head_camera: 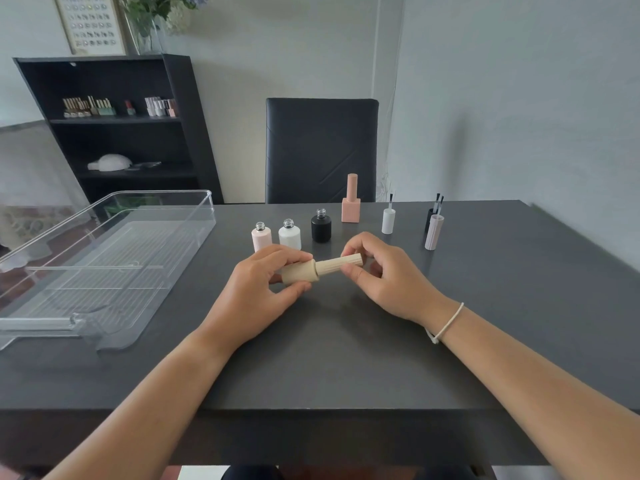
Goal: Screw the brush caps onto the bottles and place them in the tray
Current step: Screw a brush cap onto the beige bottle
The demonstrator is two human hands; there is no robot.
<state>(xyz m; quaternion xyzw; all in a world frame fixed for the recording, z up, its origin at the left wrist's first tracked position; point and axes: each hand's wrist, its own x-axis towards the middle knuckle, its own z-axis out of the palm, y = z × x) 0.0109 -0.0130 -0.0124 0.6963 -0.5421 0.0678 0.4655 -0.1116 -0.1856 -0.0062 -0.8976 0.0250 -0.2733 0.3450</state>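
**Beige bottle lies crosswise between both hands, tray off to the left**

The clear tray [104,258] sits well left on the table [346,358], nearer the left hand [256,292], which grips the beige bottle [300,273]. The bottle's long axis runs left to right. The right hand [381,275] pinches its ribbed cap [341,264].

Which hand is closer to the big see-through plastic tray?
Left. The left hand holds the beige bottle just right of the clear plastic tray. The right hand, pinching the ribbed beige cap, is farther right, beyond the bottle.
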